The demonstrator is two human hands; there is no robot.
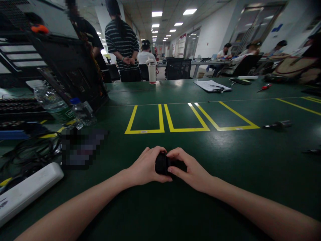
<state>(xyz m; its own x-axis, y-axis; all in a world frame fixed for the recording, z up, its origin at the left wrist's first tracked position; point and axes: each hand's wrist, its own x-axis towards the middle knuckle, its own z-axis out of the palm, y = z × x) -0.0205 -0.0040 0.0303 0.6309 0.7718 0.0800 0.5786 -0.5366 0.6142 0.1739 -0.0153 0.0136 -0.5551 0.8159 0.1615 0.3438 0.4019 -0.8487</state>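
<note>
A small, rounded black object [161,164] is between my hands, just above or on the green table [190,207]; its kind is not clear. My left hand [146,166] wraps round its left side, with fingers over the top and thumb below. From the right, my right hand [190,169] pinches a thin black rim or lid at the object's right edge between thumb and fingertips. Part of the object is covered by my left fingers. Whether the rim is a separate piece, I cannot tell.
Yellow tape outlines [187,130] mark the table ahead. On the left are a white power strip [32,190], black cables [30,152], plastic bottles [54,103] and a dark panel [82,73]. A clipboard [212,85], cup [151,73] and metal tool [278,124] lie farther off.
</note>
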